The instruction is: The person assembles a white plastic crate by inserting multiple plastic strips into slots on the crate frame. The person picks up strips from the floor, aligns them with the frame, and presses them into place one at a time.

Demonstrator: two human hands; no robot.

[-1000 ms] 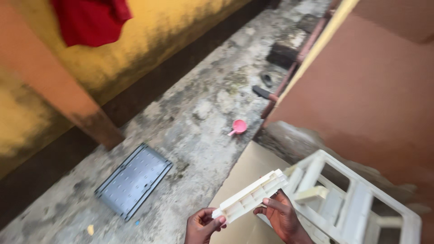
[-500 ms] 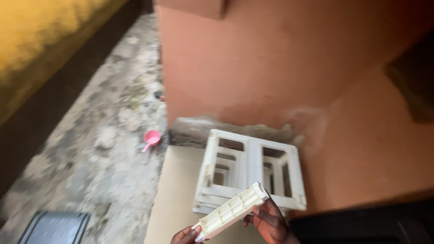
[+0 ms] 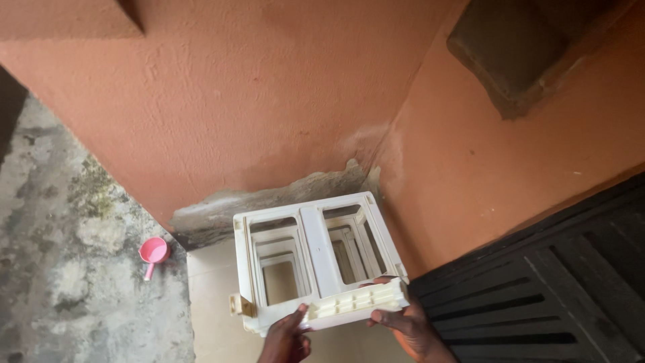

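A white plastic frame [image 3: 310, 252] with two rectangular openings stands on the pale floor in the corner of the orange walls. A narrow white ribbed plastic strip [image 3: 355, 304] lies along the frame's near edge. My left hand [image 3: 285, 338] grips the strip's left end from below. The strip's right end is held by my right hand [image 3: 407, 327]. A small tan clip sits at the frame's lower left corner.
A pink plastic scoop [image 3: 153, 253] lies on the mottled concrete ground at the left. Orange plastered walls [image 3: 269, 101] meet in a corner behind the frame. A dark slatted door [image 3: 557, 289] is at the right. A recess sits high in the right wall.
The view has swung right from the concrete yard to the wall corner. My hands have carried the strip from mid-air to the near edge of the white frame.
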